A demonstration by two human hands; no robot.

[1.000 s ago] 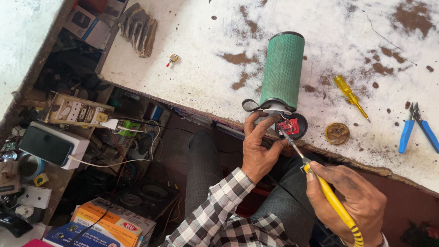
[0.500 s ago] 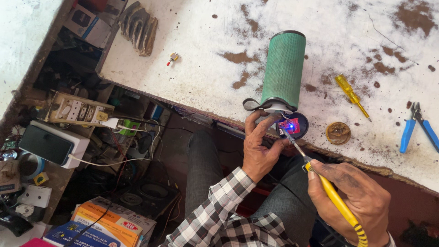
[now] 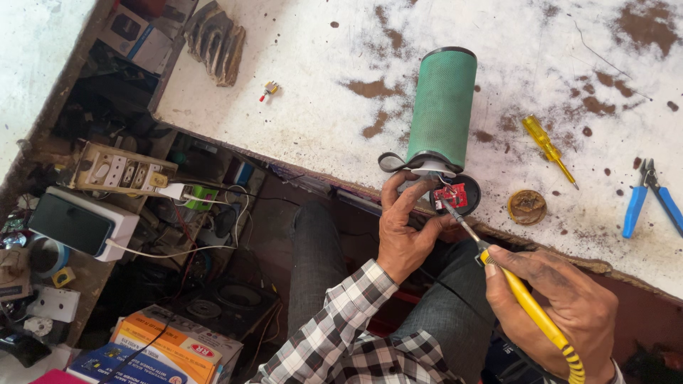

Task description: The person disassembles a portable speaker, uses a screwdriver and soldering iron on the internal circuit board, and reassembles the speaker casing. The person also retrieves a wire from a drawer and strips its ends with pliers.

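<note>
Green mesh speaker (image 3: 442, 107) lies opened, left hand (image 3: 404, 231) gripping its base, right hand (image 3: 562, 306) clutching soldering iron (image 3: 519, 295) w/ tip on red PCB (image 3: 452, 195)—joint unfinished.

A green mesh-covered cylindrical speaker (image 3: 442, 107) lies on its side on the stained white workbench (image 3: 320, 107), its length running from the middle of the top toward the near edge. Its near end hangs open at that edge: a round black end cap (image 3: 466, 195) sits just off the body, carrying a small red circuit board (image 3: 452, 195). A yellow-handled soldering iron (image 3: 523, 299) slants up from below the edge, its metal tip touching the red board.
</note>
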